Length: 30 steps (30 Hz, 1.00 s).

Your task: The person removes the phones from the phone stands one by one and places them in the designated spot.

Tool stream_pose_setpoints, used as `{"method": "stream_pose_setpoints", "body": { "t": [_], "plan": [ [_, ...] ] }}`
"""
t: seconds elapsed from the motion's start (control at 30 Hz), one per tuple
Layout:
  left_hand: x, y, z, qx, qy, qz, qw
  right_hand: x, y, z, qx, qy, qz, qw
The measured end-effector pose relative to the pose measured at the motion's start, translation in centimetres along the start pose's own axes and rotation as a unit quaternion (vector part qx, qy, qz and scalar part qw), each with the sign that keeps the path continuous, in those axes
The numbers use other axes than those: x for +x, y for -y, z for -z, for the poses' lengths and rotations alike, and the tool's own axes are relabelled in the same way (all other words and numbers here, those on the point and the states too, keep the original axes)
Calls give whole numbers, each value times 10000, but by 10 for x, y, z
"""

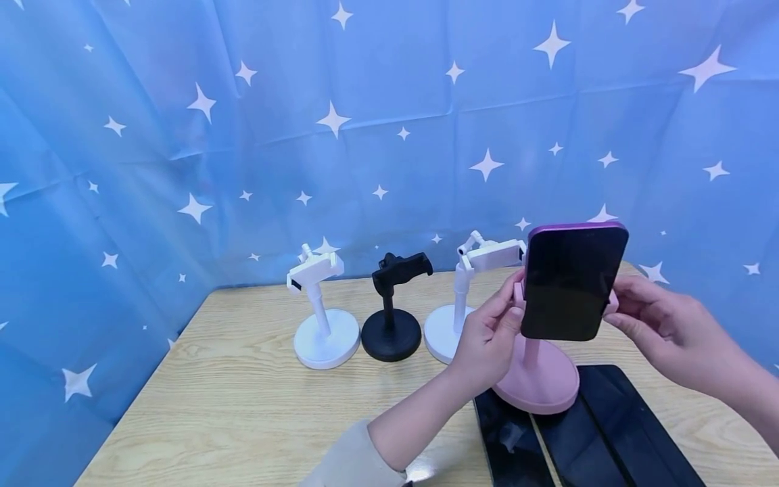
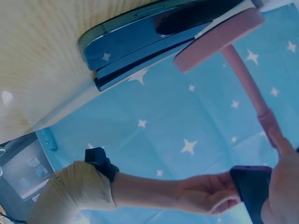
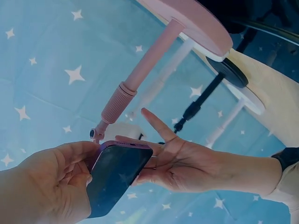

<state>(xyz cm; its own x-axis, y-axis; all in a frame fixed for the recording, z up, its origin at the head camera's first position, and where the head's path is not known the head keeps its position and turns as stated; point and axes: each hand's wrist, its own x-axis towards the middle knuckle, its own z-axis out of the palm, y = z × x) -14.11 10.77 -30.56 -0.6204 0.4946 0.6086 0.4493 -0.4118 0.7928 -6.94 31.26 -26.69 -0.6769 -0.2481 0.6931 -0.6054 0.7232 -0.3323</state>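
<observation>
A dark-screened phone with a purple edge sits upright, tilted back slightly, at the clamp of a pink phone stand. My left hand pinches the clamp's left end, its thumb by the phone's edge. At the right end, my right hand grips the clamp between thumb and fingers. In the right wrist view the pink stem joins the clamp behind the phone. The stand's round base overlaps the far ends of dark phones lying flat; whether it touches them I cannot tell.
Left of the pink stand are a white phone stand, a black one and another white one, all along the back of the wooden table. A blue curtain with white stars hangs behind.
</observation>
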Motion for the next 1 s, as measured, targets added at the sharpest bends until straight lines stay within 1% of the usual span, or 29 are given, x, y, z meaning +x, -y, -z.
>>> {"method": "stream_pose_setpoints", "body": {
  "t": [0.03, 0.17, 0.23, 0.33, 0.47, 0.6, 0.7, 0.8, 0.87, 1.0],
  "plan": [
    [-1, 1, 1, -40, 5, 5, 10000, 0, 2, -1, 41, 8, 32, 10000],
    [-8, -6, 6, 0, 50, -77, 10000, 1, 11, -3, 175, 90, 65, 9998],
    [-12, -11, 8, 133, 50, -181, 9997, 1, 15, -4, 217, 124, 68, 9997],
    [-18, -19, 12, 399, 14, -307, 9987, 1, 21, -7, 426, 141, 113, 9989],
    [-27, -28, 19, 666, -36, -508, 9965, 3, 26, -13, 959, 123, 403, 9945],
    [-36, -36, 28, 795, -83, -743, 9940, 8, 33, -21, 1059, 203, 854, 9905],
    [-43, -41, 35, 862, -160, -829, 9927, 13, 39, -27, 1066, 274, 1047, 9884],
    [-49, -45, 41, 935, -218, -865, 9916, 16, 45, -34, 1359, 345, 1052, 9845],
    [-53, -47, 46, 970, -229, -903, 9909, 17, 48, -41, 1665, 353, 1051, 9798],
    [-63, -50, 55, 1027, -280, -796, 9911, 19, 50, -55, 2209, 395, 1109, 9681]
  ]
}}
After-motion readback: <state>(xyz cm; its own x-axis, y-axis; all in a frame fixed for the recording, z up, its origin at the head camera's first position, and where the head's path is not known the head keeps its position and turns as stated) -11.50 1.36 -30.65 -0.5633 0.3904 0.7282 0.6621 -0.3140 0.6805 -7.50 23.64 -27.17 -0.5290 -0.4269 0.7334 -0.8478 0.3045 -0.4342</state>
